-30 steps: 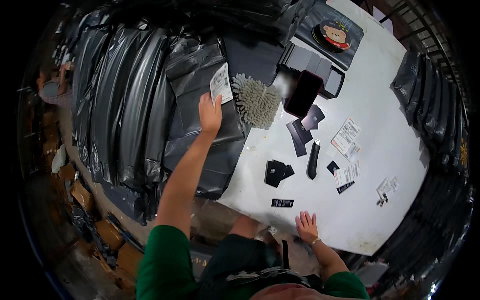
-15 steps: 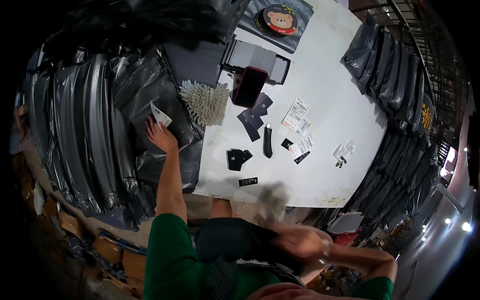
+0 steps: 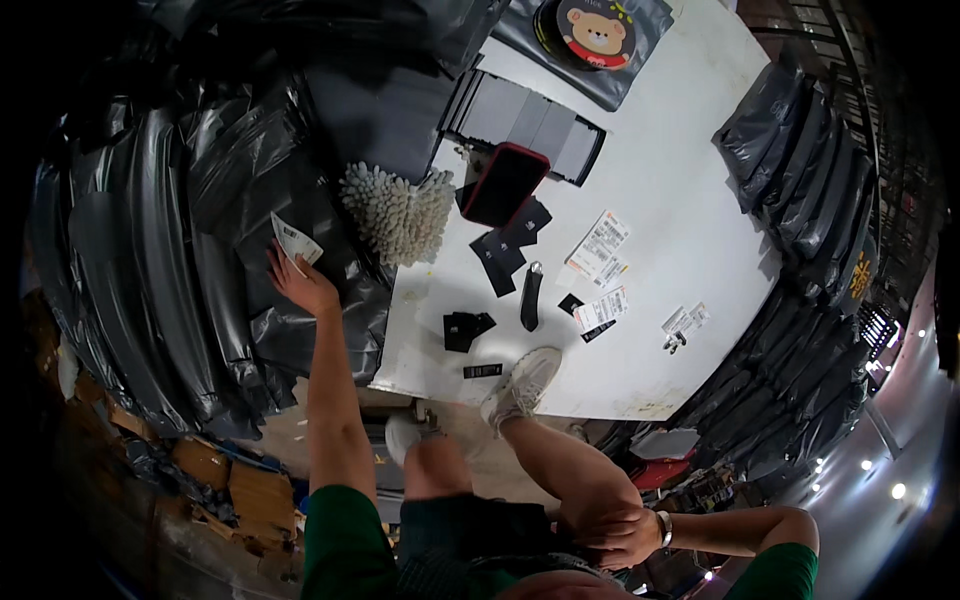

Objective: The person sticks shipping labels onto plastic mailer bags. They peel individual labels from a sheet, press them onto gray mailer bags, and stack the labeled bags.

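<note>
At the left, my left hand holds a white printed label between thumb and fingers, over black plastic mailer bags. The label's edge stands up from the bag's surface. My right hand, a watch at its wrist, lies on my raised right leg with the fingers spread and holds nothing. The foot of that leg, in a pale sneaker, is at the near edge of the white table.
On the table are a red-edged phone, a black utility knife, black tags, white labels, a knobbly grey mat and a grey folding stand. Packed black bags line the right side.
My right leg has come up, its blurred shoe now sharp at the table edge. My right hand has settled on the leg. My left hand keeps the label; the view has shifted slightly.
</note>
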`<state>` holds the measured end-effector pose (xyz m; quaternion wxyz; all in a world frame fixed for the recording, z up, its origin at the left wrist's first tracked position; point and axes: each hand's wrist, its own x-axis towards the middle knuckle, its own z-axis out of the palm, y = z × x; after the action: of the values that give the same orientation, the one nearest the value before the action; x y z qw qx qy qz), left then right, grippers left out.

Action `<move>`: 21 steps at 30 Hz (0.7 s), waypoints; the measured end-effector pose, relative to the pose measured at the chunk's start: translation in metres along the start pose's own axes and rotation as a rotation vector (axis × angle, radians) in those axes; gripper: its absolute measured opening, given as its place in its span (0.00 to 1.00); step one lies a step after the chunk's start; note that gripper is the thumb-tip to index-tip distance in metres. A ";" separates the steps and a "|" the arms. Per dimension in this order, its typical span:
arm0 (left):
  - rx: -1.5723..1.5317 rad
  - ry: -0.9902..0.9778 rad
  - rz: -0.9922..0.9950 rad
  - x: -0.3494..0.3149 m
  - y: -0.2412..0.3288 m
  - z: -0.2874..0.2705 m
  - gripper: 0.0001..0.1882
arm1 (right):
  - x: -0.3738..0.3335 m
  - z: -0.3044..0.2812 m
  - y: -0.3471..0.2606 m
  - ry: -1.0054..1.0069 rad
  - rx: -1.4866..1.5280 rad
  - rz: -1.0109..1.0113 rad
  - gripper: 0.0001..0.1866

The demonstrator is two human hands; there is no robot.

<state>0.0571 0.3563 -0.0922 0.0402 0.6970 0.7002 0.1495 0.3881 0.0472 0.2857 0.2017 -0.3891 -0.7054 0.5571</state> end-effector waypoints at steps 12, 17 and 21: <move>-0.147 -0.398 -0.161 0.014 0.001 -0.071 0.17 | -0.079 0.158 0.023 0.065 0.023 0.024 0.14; -1.093 -0.911 -0.796 -0.059 0.173 -0.288 0.18 | 0.042 0.016 -0.051 -0.039 -0.418 0.417 0.11; -1.260 -1.095 -0.767 -0.024 0.279 -0.529 0.17 | 0.075 -0.138 -0.213 0.065 -0.434 0.871 0.12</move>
<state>0.1868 0.2469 0.4823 0.7856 0.2396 0.5557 0.1287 0.3715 0.1759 0.5163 -0.1141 -0.6983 -0.5703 0.4172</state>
